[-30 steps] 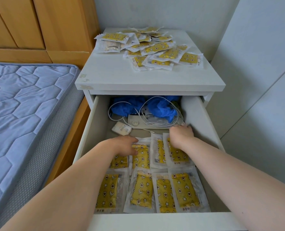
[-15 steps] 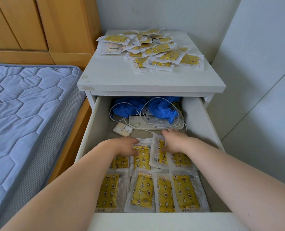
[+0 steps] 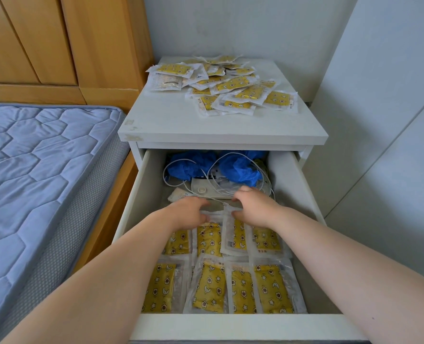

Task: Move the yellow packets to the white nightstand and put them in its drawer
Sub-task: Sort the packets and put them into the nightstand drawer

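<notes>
Left hand point(image 3: 190, 212) is resting bent fingers on the back row of yellow packets point(image 3: 208, 238) lying inside the open drawer point(image 3: 230, 326); right hand point(image 3: 253, 207) is touching one top edge, fingers half-curled (pinch not discernible); another pile point(image 3: 230, 90) is sitting above the drawer

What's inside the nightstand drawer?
Two rows of yellow packets; behind them a white device, white cable and crumpled blue material. The left hand and right hand hide part of the back row. Anything beneath is covered.
</notes>
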A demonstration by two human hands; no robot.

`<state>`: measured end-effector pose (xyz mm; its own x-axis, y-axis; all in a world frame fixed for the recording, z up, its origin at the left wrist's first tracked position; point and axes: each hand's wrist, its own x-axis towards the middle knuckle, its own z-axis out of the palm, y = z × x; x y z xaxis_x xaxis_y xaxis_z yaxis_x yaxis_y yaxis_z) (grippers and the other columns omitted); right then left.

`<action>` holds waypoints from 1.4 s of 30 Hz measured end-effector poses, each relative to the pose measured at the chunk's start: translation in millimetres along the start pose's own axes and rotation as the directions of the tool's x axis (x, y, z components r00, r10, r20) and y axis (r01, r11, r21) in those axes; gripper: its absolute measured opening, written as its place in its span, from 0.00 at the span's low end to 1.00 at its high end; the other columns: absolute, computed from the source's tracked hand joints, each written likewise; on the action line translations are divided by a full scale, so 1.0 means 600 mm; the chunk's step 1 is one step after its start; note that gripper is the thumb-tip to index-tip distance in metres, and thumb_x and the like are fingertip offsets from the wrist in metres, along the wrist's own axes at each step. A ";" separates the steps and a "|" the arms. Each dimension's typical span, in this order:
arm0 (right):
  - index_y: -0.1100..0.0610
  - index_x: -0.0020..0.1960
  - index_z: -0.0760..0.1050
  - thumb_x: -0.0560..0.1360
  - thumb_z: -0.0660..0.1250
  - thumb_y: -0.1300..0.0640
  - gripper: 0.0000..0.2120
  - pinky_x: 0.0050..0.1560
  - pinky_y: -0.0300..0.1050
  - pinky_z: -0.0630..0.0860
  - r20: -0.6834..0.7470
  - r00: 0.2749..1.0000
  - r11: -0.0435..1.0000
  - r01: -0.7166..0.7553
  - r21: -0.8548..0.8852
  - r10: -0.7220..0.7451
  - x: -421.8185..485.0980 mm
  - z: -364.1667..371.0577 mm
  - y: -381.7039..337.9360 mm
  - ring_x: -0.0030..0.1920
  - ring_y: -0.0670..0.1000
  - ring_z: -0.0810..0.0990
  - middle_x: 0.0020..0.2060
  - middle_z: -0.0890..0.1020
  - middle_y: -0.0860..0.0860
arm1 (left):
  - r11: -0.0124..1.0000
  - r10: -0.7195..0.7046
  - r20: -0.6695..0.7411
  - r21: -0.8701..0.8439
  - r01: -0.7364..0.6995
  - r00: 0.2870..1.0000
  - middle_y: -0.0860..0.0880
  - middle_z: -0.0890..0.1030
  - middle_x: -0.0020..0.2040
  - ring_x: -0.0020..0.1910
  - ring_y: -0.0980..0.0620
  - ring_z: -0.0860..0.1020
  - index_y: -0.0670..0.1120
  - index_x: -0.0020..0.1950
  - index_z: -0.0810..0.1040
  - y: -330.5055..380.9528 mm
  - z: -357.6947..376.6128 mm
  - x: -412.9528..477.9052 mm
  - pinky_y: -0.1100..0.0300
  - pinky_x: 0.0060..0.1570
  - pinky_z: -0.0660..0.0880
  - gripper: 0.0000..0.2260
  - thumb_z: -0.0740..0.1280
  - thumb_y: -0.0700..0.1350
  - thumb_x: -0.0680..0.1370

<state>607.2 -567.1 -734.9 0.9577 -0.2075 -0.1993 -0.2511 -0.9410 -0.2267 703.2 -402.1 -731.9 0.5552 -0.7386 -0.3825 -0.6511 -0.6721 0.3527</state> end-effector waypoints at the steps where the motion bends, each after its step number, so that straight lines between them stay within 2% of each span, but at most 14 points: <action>1: 0.55 0.64 0.72 0.74 0.65 0.49 0.20 0.61 0.48 0.71 -0.025 1.000 1.000 -0.002 0.025 0.002 -0.001 -0.009 0.000 0.61 0.52 0.71 0.61 0.72 0.51 | 1.000 0.009 -0.042 -0.020 -0.010 0.999 0.48 0.68 0.73 0.70 0.48 0.67 0.49 0.76 0.62 0.007 -0.003 -0.004 0.55 0.67 0.65 0.24 0.63 0.49 0.80; 5: 0.55 0.66 0.71 0.75 0.64 0.54 0.20 0.64 0.49 0.69 -0.072 0.997 0.996 0.004 0.084 0.002 -0.004 -0.049 -0.003 0.63 0.52 0.70 0.64 0.71 0.51 | 0.998 0.051 -0.236 -0.031 -0.060 0.970 0.49 0.72 0.70 0.67 0.49 0.71 0.50 0.75 0.63 0.037 -0.020 -0.020 0.55 0.63 0.69 0.23 0.62 0.46 0.80; 8: 0.56 0.64 0.73 0.76 0.62 0.56 0.17 0.61 0.47 0.70 -0.169 0.985 0.996 0.044 0.075 -0.031 -0.006 -0.090 -0.008 0.61 0.52 0.71 0.63 0.72 0.51 | 0.993 0.054 -0.411 -0.074 -0.093 0.910 0.51 0.76 0.66 0.63 0.50 0.74 0.51 0.71 0.69 0.057 -0.050 -0.029 0.57 0.59 0.71 0.20 0.60 0.43 0.80; 12: 0.56 0.59 0.75 0.76 0.62 0.57 0.12 0.52 0.47 0.74 -0.246 0.969 0.992 0.040 0.118 -0.010 -0.007 -0.148 -0.012 0.53 0.54 0.77 0.56 0.78 0.53 | 0.975 0.018 -0.597 -0.166 -0.146 0.802 0.49 0.82 0.54 0.53 0.49 0.78 0.49 0.65 0.75 0.080 -0.106 -0.032 0.55 0.54 0.74 0.15 0.59 0.41 0.80; 15: 0.56 0.50 0.78 0.75 0.60 0.58 0.09 0.49 0.52 0.78 -0.265 0.964 0.986 0.035 0.162 0.009 -0.007 -0.175 -0.011 0.46 0.56 0.80 0.47 0.82 0.54 | 0.955 0.016 -0.696 -0.201 -0.216 0.718 0.49 0.82 0.47 0.47 0.49 0.78 0.48 0.61 0.77 0.095 -0.140 -0.025 0.55 0.49 0.75 0.13 0.59 0.39 0.79; 17: 0.55 0.49 0.79 0.75 0.59 0.59 0.10 0.48 0.50 0.78 -0.341 0.939 0.981 0.037 0.190 0.031 -0.012 -0.191 -0.012 0.45 0.54 0.79 0.45 0.82 0.53 | 0.942 -0.001 -0.756 -0.220 -0.252 0.655 0.50 0.82 0.47 0.47 0.50 0.78 0.47 0.57 0.79 0.103 -0.156 -0.018 0.59 0.48 0.73 0.13 0.59 0.38 0.79; 20: 0.55 0.49 0.80 0.76 0.59 0.60 0.11 0.47 0.45 0.75 -0.488 0.871 0.980 0.048 0.195 0.054 -0.015 -0.216 -0.007 0.46 0.52 0.78 0.45 0.82 0.50 | 0.959 0.058 -0.811 -0.117 -0.259 0.581 0.50 0.81 0.51 0.51 0.51 0.76 0.45 0.55 0.80 0.106 -0.172 -0.001 0.65 0.47 0.67 0.13 0.59 0.35 0.78; 22: 0.55 0.50 0.80 0.76 0.59 0.61 0.11 0.47 0.43 0.72 -0.560 0.824 0.974 0.053 0.221 0.083 -0.010 -0.229 0.001 0.48 0.51 0.77 0.48 0.81 0.49 | 0.970 0.091 -0.792 -0.066 -0.233 0.604 0.50 0.79 0.55 0.57 0.51 0.74 0.45 0.57 0.80 0.103 -0.186 0.014 0.66 0.51 0.66 0.14 0.60 0.35 0.77; 25: 0.56 0.56 0.77 0.76 0.60 0.62 0.11 0.55 0.42 0.69 -0.596 0.796 0.968 0.054 0.244 0.105 0.008 -0.240 0.020 0.59 0.51 0.73 0.56 0.77 0.51 | 0.988 0.130 -0.696 0.035 -0.147 0.706 0.50 0.71 0.68 0.67 0.50 0.66 0.48 0.69 0.71 0.096 -0.204 0.034 0.58 0.61 0.66 0.18 0.58 0.39 0.79; 28: 0.58 0.68 0.67 0.77 0.60 0.57 0.20 0.66 0.46 0.63 -0.482 0.863 0.978 -0.062 0.198 0.152 0.031 -0.243 0.033 0.68 0.54 0.64 0.67 0.68 0.54 | 0.980 0.144 -0.590 0.199 -0.030 0.794 0.49 0.59 0.76 0.74 0.48 0.56 0.50 0.77 0.56 0.080 -0.215 0.046 0.52 0.71 0.58 0.23 0.54 0.47 0.82; 31: 0.58 0.74 0.57 0.77 0.59 0.53 0.27 0.73 0.53 0.56 -0.422 0.881 0.977 -0.192 0.094 0.214 0.053 -0.239 0.042 0.73 0.57 0.56 0.73 0.60 0.56 | 0.978 0.063 -0.511 0.204 0.050 0.857 0.51 0.46 0.79 0.78 0.48 0.45 0.55 0.78 0.46 0.059 -0.228 0.054 0.46 0.75 0.48 0.27 0.52 0.55 0.82; 36: 0.51 0.78 0.47 0.77 0.55 0.54 0.32 0.74 0.59 0.41 -0.383 0.920 0.996 -0.084 0.020 0.086 0.084 -0.249 0.052 0.77 0.52 0.42 0.78 0.48 0.49 | 0.942 0.143 -0.398 0.336 -0.001 0.906 0.57 0.43 0.79 0.78 0.51 0.42 0.61 0.77 0.42 0.047 -0.238 0.067 0.44 0.75 0.44 0.23 0.45 0.56 0.82; 39: 0.50 0.77 0.53 0.78 0.53 0.56 0.28 0.75 0.57 0.41 -0.350 0.937 0.999 -0.006 0.036 0.018 0.089 -0.251 0.052 0.77 0.49 0.47 0.77 0.54 0.47 | 0.946 0.171 -0.395 0.322 -0.038 0.902 0.58 0.45 0.79 0.78 0.53 0.44 0.61 0.78 0.45 0.042 -0.240 0.072 0.46 0.75 0.45 0.23 0.45 0.56 0.83; 42: 0.51 0.73 0.65 0.76 0.57 0.60 0.25 0.75 0.48 0.51 -0.395 0.918 0.983 0.102 0.155 -0.033 0.081 -0.247 0.056 0.74 0.47 0.59 0.74 0.64 0.45 | 0.966 0.141 -0.478 0.257 -0.015 0.867 0.58 0.51 0.78 0.77 0.54 0.48 0.60 0.78 0.46 0.045 -0.236 0.072 0.46 0.75 0.46 0.25 0.50 0.56 0.81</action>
<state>666.4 -648.4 -610.9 0.9432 -0.2646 0.2012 -0.1704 -0.9047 -0.3906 783.1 -459.7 -618.3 0.6371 -0.7603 0.1268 -0.7706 -0.6245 0.1274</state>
